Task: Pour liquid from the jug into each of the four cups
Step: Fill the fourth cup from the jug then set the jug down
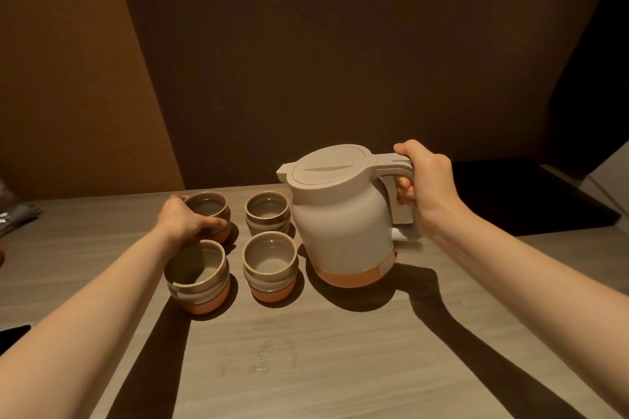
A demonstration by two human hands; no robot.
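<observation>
Head view: I see the jug (pixel 343 214) to the right of four cups set in a two-by-two block on the wooden table (pixel 340 350). The jug is beige with an orange base band, its lid is shut and its spout points left toward the cups. My right hand (pixel 425 184) is wrapped around the jug's handle, thumb on top and fingers curled through the loop. I cannot tell whether the jug's base sits flat or is just lifted. My left hand (pixel 185 219) grips the far-left cup (pixel 209 211), thumb across its near side and fingers round the far rim. The near-left cup (pixel 199 277) sits just beneath that wrist. The far-right cup (pixel 268 213) and near-right cup (pixel 270 265) stand untouched, close to the jug. A few small wet spots (pixel 260 362) lie on the table nearer to me
</observation>
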